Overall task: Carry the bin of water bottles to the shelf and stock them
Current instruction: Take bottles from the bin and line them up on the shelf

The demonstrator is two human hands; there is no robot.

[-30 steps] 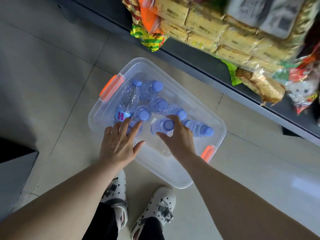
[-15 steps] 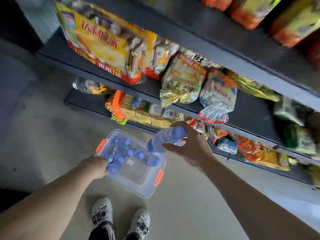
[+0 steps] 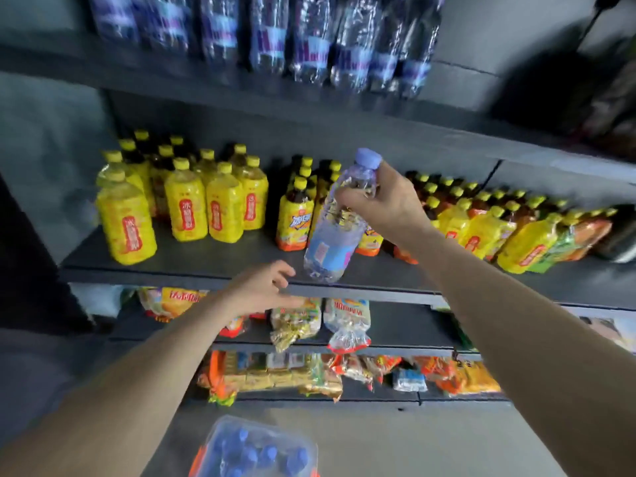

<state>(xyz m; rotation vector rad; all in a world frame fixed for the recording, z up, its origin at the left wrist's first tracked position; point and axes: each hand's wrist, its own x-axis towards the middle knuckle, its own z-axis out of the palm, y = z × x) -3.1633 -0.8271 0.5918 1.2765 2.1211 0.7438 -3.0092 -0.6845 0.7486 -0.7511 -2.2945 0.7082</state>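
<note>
Your right hand [image 3: 385,204] grips the bottle [image 3: 335,228] round its neck and shoulder, fingers [image 3: 354,197] curled on it just under the blue cap [image 3: 368,159]. The bottle hangs near upright, long axis close to vertical, cap up and tipped a little to the right, base down and to the left, label facing you. It is in the air in front of the middle shelf [image 3: 213,256], its base about level with that shelf's front edge and touching nothing you can see. Your left hand [image 3: 265,287] hovers just below and left of the base, fingers loosely bent and apart, holding nothing. Behind the bottle the dark shelf carries yellow-capped drinks [image 3: 187,204] in rows, with more to the right. The top shelf [image 3: 172,74] holds a blurred row of clear water bottles [image 3: 309,39] with purple labels. Lower shelves hold snack bags [image 3: 296,325]. The bin [image 3: 254,449] sits on the pale floor [image 3: 430,442] at the bottom edge of view, blue caps showing inside it.
</note>
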